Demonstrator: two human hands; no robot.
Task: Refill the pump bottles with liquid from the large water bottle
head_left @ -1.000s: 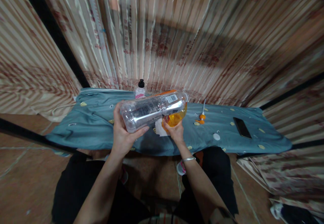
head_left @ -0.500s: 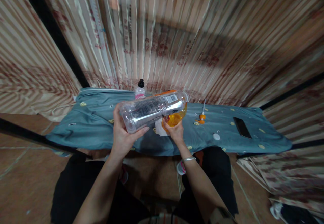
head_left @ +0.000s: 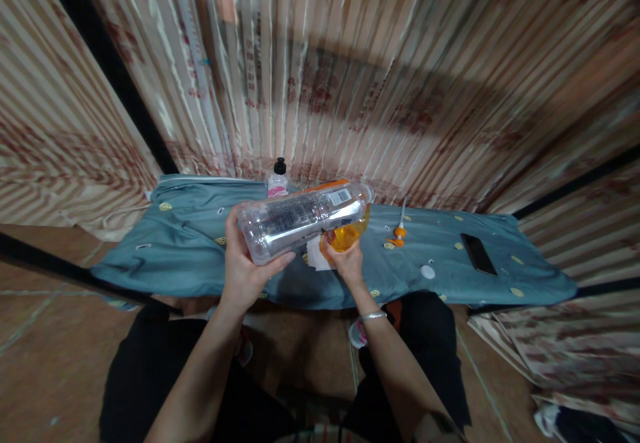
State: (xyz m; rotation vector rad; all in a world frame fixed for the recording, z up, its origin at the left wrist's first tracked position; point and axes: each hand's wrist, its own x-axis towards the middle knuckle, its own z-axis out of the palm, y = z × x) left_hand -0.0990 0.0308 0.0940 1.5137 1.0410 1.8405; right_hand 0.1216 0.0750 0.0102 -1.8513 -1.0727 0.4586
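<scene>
My left hand [head_left: 245, 269] is closed around the base of a large clear plastic bottle [head_left: 300, 219] with a printed label and barcode. The bottle is tipped, its neck low at the right, over an orange see-through bottle [head_left: 347, 236]. Around that orange bottle my right hand [head_left: 347, 259] is closed, holding it beneath the clear one's neck. Whether the two mouths touch is hidden. A white paper piece [head_left: 317, 256] lies beside the right hand. An orange pump head with its tube [head_left: 399, 233] rests on the cloth to the right.
A small bottle with a black cap [head_left: 278, 179] stands behind the clear bottle. On the blue-green cloth [head_left: 185, 249] are a round white cap [head_left: 427, 271] and a black phone [head_left: 479, 254] at the right. A striped curtain [head_left: 320, 83] hangs behind, with dark poles [head_left: 110, 63] at the sides.
Almost nothing differs. Both hands keep their hold on the two bottles, and the clear bottle stays tipped over the orange one; the view shifts very slightly.
</scene>
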